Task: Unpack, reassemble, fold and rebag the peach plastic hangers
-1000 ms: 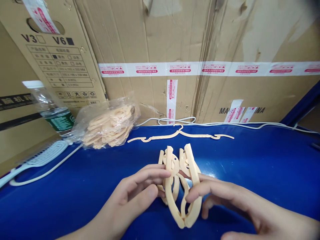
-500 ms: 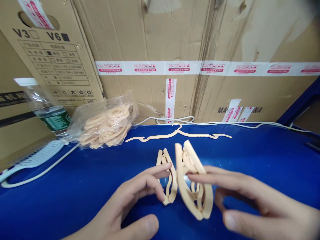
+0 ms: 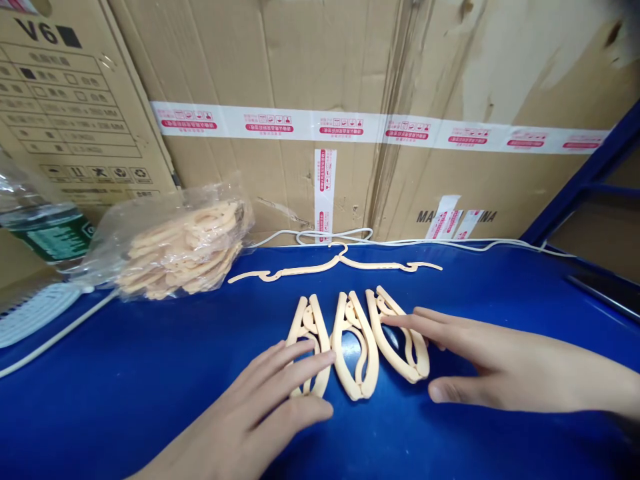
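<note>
Three beige folded hangers lie side by side on the blue tabletop. My left hand rests over the left folded hanger, fingers stretched out and reaching toward the middle one. The middle folded hanger lies flat between my hands. On the right folded hanger lie the fingertips of my right hand, its fingers extended and thumb apart. Behind them an unfolded hanger lies spread out, its hook pointing to the back.
A clear plastic bag of folded hangers sits at the left, beside a water bottle and a pale hairbrush. Cardboard boxes stand along the back. A white cable runs before them; a dark flat object lies at right.
The stacked or tilted folded hangers between my hands are now laid flat in a row of three. My hands have spread apart and flattened. The view has shifted right.
</note>
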`<state>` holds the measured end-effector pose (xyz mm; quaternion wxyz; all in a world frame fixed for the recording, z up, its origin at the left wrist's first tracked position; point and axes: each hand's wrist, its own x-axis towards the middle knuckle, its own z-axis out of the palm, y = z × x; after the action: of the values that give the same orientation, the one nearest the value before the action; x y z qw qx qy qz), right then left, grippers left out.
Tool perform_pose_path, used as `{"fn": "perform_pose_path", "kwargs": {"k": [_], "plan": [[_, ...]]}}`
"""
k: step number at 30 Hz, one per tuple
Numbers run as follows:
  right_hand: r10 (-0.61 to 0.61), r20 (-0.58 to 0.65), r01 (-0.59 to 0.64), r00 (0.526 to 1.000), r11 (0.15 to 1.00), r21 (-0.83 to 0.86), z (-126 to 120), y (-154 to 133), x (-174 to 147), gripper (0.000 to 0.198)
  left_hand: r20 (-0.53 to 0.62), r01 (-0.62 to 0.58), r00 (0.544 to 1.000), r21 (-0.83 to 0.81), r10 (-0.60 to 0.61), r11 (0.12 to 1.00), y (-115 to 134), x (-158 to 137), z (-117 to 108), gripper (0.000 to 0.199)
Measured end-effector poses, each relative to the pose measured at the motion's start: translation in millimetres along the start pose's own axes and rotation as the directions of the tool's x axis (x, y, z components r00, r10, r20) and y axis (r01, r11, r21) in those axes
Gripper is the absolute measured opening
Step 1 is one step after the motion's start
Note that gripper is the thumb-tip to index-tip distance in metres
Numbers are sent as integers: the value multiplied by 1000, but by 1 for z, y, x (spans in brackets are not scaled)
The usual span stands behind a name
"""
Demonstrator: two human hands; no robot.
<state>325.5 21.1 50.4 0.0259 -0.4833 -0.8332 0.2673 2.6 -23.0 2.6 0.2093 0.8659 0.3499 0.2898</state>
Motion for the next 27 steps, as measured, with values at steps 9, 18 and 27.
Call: {"fn": "perform_pose_path", "kwargs": {"k": [9,18,27], "plan": [[-64,-48,60,997,995,-80,8,-9,1,73,324,-134,939,37,115,990,-16,7,-4,62],[-133,-94,116,987,979,-168,18,-8,11,65,339,-115,937,82,81,990,-12,3,-6,60],[-186,-138,153,973,964,-217,23,-8,18,60,166,-131,980,150,105,980,-16,-5,5,64]]}}
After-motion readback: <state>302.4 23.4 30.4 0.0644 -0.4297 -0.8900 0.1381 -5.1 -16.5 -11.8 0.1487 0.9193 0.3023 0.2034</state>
